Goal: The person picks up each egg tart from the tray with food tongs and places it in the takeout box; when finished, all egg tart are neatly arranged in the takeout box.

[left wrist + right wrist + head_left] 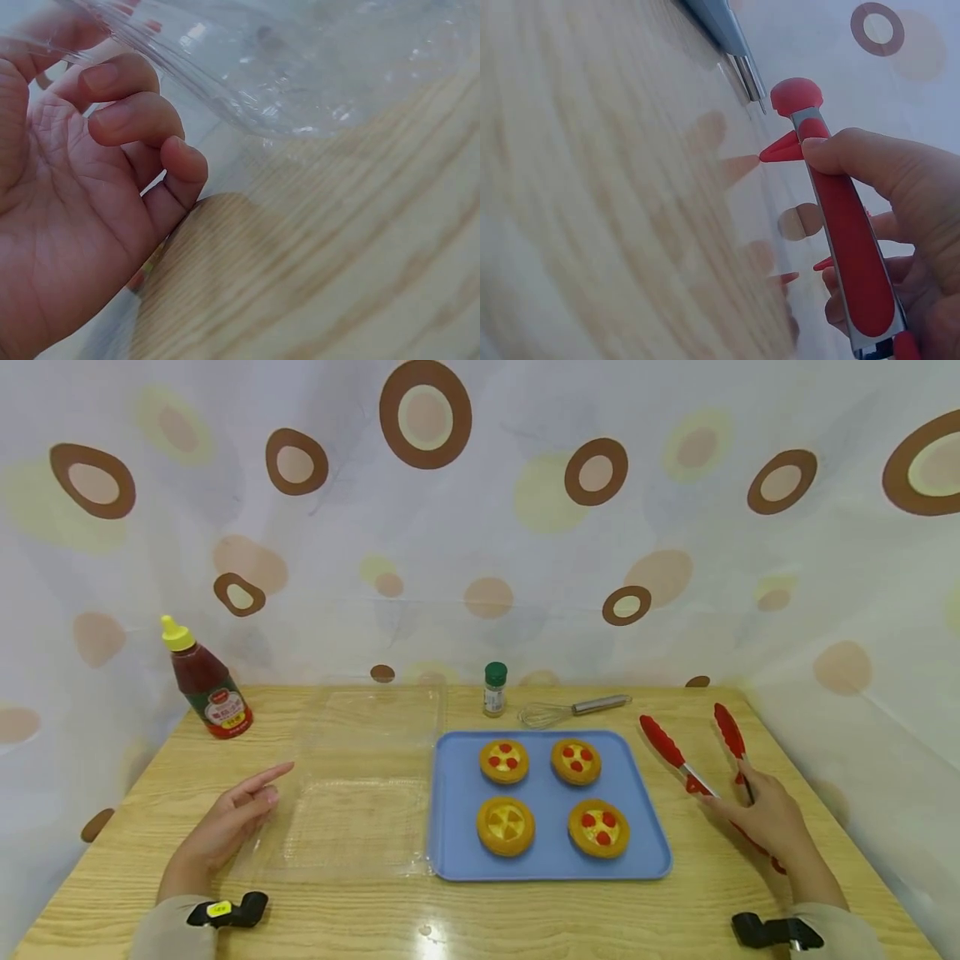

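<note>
On the table's right side, my right hand [772, 814] grips red-and-steel tongs [663, 742], whose two red tips stand apart and point away from me. The right wrist view shows my thumb along the red tongs handle [847, 240]. At the left, my left hand [228, 822] is beside the near left edge of a clear plastic container [360, 827] with its lid up. Its index finger is stretched out and the others are loosely bent. In the left wrist view, clear plastic [300, 82] passes over the upper fingers; whether they touch it I cannot tell.
A blue tray [555, 867] with several small tarts, such as one tart [506, 827], lies right of the container. Behind it are a green-capped shaker [494, 689] and a whisk [573, 710]. A sauce bottle [210, 685] stands at the back left, near the patterned curtain [480, 527].
</note>
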The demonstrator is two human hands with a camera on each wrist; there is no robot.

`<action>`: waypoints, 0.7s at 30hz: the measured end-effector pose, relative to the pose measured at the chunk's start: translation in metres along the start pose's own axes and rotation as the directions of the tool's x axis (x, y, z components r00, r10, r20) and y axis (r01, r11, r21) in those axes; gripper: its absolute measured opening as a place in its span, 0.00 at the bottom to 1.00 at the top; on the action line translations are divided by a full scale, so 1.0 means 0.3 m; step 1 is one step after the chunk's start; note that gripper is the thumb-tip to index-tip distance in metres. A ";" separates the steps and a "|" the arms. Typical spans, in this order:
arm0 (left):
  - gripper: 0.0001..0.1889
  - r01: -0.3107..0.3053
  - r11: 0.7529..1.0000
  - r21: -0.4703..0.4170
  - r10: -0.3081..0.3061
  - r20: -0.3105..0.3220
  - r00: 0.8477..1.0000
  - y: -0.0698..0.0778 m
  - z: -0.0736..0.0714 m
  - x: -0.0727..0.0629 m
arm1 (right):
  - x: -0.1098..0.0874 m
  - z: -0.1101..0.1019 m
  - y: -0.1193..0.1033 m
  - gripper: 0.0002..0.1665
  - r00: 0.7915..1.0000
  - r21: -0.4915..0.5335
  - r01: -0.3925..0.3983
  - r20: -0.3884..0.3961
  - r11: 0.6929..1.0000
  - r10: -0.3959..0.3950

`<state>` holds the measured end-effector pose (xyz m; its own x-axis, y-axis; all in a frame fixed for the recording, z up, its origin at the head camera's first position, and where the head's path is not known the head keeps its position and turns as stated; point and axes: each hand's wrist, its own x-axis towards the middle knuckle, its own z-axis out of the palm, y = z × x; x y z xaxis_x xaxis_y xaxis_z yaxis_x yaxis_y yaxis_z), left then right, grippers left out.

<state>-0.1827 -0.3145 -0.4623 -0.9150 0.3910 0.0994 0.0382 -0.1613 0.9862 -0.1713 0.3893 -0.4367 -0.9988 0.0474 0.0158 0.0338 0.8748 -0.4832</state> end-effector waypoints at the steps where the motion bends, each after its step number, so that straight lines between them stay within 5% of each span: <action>1: 0.24 0.005 1.000 0.000 -0.005 0.000 1.000 0.000 0.001 -0.001 | -0.003 0.002 0.001 0.58 1.000 0.001 -0.003 -0.006 1.000 0.003; 11: 0.26 -0.058 0.998 -0.034 0.060 0.068 0.996 -0.001 0.004 0.006 | -0.013 -0.003 -0.019 0.55 0.994 -0.023 0.040 -0.104 0.999 -0.043; 21: 0.28 -0.100 0.993 -0.060 0.108 0.131 0.986 -0.008 -0.005 0.009 | -0.036 -0.088 -0.083 0.52 0.979 0.052 0.076 -0.195 0.996 -0.065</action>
<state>-0.1859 -0.3143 -0.4645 -0.8452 0.4865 0.2215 0.1058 -0.2539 0.9614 -0.1603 0.3796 -0.4018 -0.9725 0.0839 0.2173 -0.0442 0.8496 -0.5256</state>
